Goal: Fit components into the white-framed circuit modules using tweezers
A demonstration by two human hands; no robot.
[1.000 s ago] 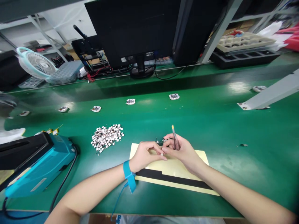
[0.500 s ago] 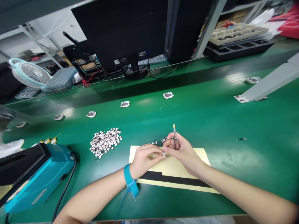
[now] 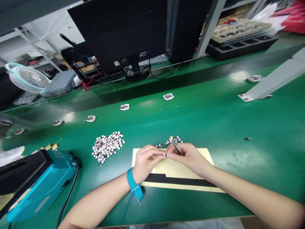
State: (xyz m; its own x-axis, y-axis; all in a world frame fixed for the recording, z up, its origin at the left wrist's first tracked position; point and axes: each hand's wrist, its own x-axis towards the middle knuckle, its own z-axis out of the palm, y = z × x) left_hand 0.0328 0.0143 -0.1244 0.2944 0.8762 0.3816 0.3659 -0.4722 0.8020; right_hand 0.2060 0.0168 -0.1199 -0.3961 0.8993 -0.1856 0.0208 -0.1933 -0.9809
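My left hand [image 3: 147,162] pinches a tiny pale piece [image 3: 164,154] between its fingertips, above a pale yellow sheet [image 3: 188,167] with a black strip [image 3: 178,180] across it. My right hand [image 3: 188,157] grips slim metal tweezers [image 3: 175,145] with a yellow end, and their tips are hidden by my fingers at the pale piece. Several small black-and-white chips [image 3: 175,139] lie just beyond my fingers. A large heap of similar square chips [image 3: 107,147] sits on the green mat to the left of the sheet. A blue wrist strap [image 3: 134,184] circles my left wrist.
A teal machine [image 3: 40,183] with a black cable stands at front left. Several small white-edged modules [image 3: 124,107] are spread in a row across the green mat [image 3: 214,117]. A grey metal bracket [image 3: 271,81] juts in at right. A monitor [image 3: 114,35] and fan [image 3: 27,79] stand behind.
The tweezers have tipped from nearly upright to a lower slant, and my hands have drawn slightly apart. The whole view has shifted up and left.
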